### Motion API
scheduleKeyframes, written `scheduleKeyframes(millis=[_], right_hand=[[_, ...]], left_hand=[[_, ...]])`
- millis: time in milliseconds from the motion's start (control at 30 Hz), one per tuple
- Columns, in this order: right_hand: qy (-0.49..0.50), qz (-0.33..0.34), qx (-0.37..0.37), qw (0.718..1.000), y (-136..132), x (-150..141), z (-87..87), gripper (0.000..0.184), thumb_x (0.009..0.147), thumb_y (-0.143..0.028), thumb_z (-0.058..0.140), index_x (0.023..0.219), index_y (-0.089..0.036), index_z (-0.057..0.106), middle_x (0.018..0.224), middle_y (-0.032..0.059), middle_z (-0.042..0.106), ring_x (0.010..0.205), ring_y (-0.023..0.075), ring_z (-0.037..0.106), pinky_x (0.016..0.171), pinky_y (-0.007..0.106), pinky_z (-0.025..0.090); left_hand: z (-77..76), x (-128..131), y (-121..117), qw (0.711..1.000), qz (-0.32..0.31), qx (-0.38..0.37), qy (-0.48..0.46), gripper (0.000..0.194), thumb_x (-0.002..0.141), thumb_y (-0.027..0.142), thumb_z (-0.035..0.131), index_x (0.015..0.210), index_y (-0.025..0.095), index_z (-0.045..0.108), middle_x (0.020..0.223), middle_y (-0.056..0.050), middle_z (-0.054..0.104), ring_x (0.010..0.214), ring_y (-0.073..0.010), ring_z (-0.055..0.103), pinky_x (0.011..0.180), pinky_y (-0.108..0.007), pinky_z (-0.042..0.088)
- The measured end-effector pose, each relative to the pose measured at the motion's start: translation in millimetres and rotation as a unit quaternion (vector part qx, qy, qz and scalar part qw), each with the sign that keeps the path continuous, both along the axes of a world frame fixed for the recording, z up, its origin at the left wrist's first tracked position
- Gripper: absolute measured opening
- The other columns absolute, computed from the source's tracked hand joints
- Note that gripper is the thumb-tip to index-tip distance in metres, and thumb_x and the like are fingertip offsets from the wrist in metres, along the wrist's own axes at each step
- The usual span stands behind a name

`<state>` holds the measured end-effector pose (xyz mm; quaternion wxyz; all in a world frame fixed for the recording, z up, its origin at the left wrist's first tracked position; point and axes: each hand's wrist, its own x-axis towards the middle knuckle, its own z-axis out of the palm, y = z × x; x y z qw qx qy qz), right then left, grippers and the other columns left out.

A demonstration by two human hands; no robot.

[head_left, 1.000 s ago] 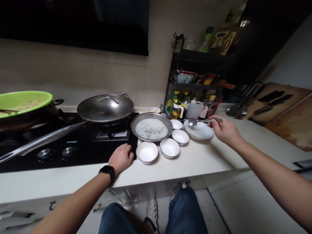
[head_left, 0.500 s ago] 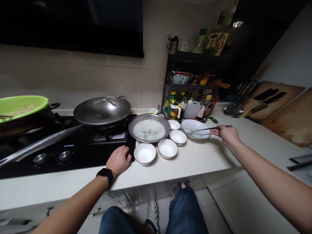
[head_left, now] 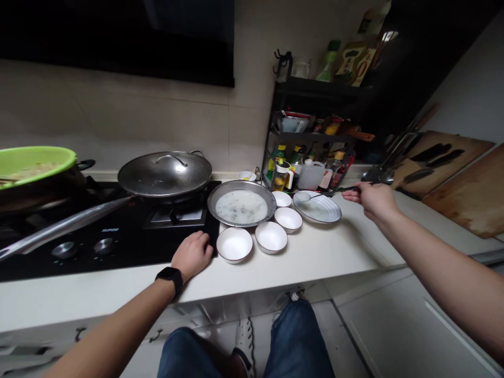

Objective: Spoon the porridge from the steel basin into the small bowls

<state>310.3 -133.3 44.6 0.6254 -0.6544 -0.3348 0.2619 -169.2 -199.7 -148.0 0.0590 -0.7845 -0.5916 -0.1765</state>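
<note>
My right hand (head_left: 377, 201) grips the dark handle of a spoon (head_left: 317, 196). The spoon's bowl is over the patterned plate (head_left: 333, 209), which holds some cloudy liquid. My left hand (head_left: 191, 254), with a black watch on its wrist, rests on the front right edge of the black cooktop, fingers curled and apparently holding nothing. Just right of it are two white bowls, one nearer (head_left: 234, 244) and one beside it (head_left: 271, 237). Two smaller-looking white bowls (head_left: 288, 219) (head_left: 282, 199) line the way toward the plate. Behind them sits a metal basin (head_left: 213, 203) of milky liquid with dark bits.
A lidded wok (head_left: 165, 176) stands on the cooktop (head_left: 129, 236), its long handle pointing to the front left. At far left is a green basin (head_left: 47, 153). A rack (head_left: 315, 86) of bottles stands behind the plate; cutting boards (head_left: 472, 186) and knives lean at right.
My right hand has lifted slightly, and the spoon's bowl, earlier down in the plate, now shows near its back left rim. The left hand stays in place.
</note>
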Motion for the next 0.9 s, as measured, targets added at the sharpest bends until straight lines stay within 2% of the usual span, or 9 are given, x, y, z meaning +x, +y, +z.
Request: scheduleKeyframes(millis=[267, 467, 567, 633, 667, 767, 800, 833, 900], right_hand=[[0.009, 0.081, -0.019, 0.996, 15.0, -45.6, 7.5, 0.021, 0.105, -0.005, 0.040, 0.093, -0.013, 0.056, 0.057, 0.0080, 0.068, 0.055, 0.0139, 0.071, 0.056, 0.018, 0.060], [0.004, 0.133, -0.039, 0.990, 29.2, -95.7, -24.1, 0.015, 0.103, -0.010, 0.048, 0.091, -0.014, 0.057, 0.055, 0.0053, 0.066, 0.053, 0.0155, 0.071, 0.054, 0.022, 0.061], [-0.075, 0.197, -0.006, 0.977, 25.9, -115.2, -42.3, 0.010, 0.102, -0.017, 0.051, 0.096, -0.016, 0.058, 0.058, 0.0030, 0.067, 0.055, 0.0164, 0.072, 0.058, 0.026, 0.063], [-0.215, 0.275, 0.059, 0.935, 16.1, -120.6, -49.4, 0.012, 0.101, -0.024, 0.052, 0.102, -0.017, 0.062, 0.069, 0.0048, 0.073, 0.064, 0.0178, 0.075, 0.067, 0.031, 0.065], [-0.306, 0.324, 0.100, 0.890, 9.5, -120.5, -50.4, 0.015, 0.100, -0.027, 0.054, 0.105, -0.019, 0.065, 0.079, 0.0068, 0.077, 0.072, 0.0192, 0.077, 0.073, 0.034, 0.066], [-0.534, 0.431, 0.195, 0.701, -11.4, -108.2, -42.9, 0.021, 0.096, -0.030, 0.058, 0.110, -0.022, 0.071, 0.109, 0.0110, 0.080, 0.098, 0.0239, 0.077, 0.091, 0.040, 0.063], [-0.572, 0.430, 0.210, 0.666, -16.6, -100.1, -37.8, 0.023, 0.095, -0.030, 0.057, 0.111, -0.023, 0.072, 0.114, 0.0111, 0.079, 0.103, 0.0246, 0.076, 0.094, 0.040, 0.062], [-0.594, 0.407, 0.218, 0.659, -20.3, -90.0, -32.5, 0.024, 0.096, -0.030, 0.056, 0.112, -0.024, 0.073, 0.115, 0.0110, 0.079, 0.104, 0.0248, 0.076, 0.096, 0.040, 0.061], [-0.598, 0.304, 0.212, 0.711, -22.5, -64.9, -23.6, 0.025, 0.097, -0.030, 0.054, 0.112, -0.023, 0.073, 0.111, 0.0109, 0.079, 0.102, 0.0252, 0.076, 0.095, 0.040, 0.060]], left_hand=[[-1.4, 0.4, 0.6, 1.000, 0.002, 0.001, -0.008, 0.015, 0.092, 0.022, 0.050, 0.082, 0.022, 0.061, 0.090, -0.010, 0.066, 0.088, -0.0258, 0.063, 0.086, -0.040, 0.049], [-1.2, 0.8, 0.5, 1.000, -0.002, -0.003, -0.025, 0.014, 0.091, 0.021, 0.051, 0.083, 0.022, 0.062, 0.091, -0.010, 0.066, 0.089, -0.0263, 0.063, 0.086, -0.040, 0.050], [-1.7, 0.5, 0.6, 1.000, 0.000, -0.003, -0.020, 0.015, 0.092, 0.021, 0.050, 0.084, 0.022, 0.062, 0.091, -0.010, 0.066, 0.090, -0.0255, 0.063, 0.087, -0.039, 0.050], [-2.2, 0.2, 0.8, 1.000, -0.001, -0.004, -0.016, 0.015, 0.092, 0.021, 0.049, 0.084, 0.022, 0.061, 0.091, -0.009, 0.065, 0.090, -0.0254, 0.063, 0.087, -0.039, 0.050], [-2.4, 0.1, 0.8, 1.000, -0.001, -0.004, -0.015, 0.015, 0.092, 0.021, 0.049, 0.084, 0.022, 0.061, 0.091, -0.009, 0.065, 0.090, -0.0254, 0.063, 0.087, -0.039, 0.050], [-2.8, -0.2, 1.1, 1.000, 0.000, -0.003, -0.011, 0.014, 0.092, 0.021, 0.049, 0.083, 0.022, 0.060, 0.091, -0.010, 0.065, 0.089, -0.0257, 0.063, 0.086, -0.039, 0.050], [-2.8, -0.2, 1.1, 1.000, 0.000, -0.001, -0.011, 0.014, 0.092, 0.021, 0.049, 0.083, 0.022, 0.060, 0.090, -0.010, 0.065, 0.089, -0.0258, 0.063, 0.086, -0.039, 0.050], [-2.7, -0.3, 1.0, 1.000, 0.000, 0.000, -0.010, 0.015, 0.092, 0.021, 0.049, 0.083, 0.022, 0.060, 0.090, -0.010, 0.065, 0.089, -0.0259, 0.063, 0.086, -0.040, 0.050], [-2.3, -0.2, 0.9, 1.000, 0.000, 0.000, -0.009, 0.015, 0.092, 0.022, 0.049, 0.082, 0.022, 0.060, 0.090, -0.010, 0.065, 0.089, -0.0259, 0.063, 0.086, -0.040, 0.050]])
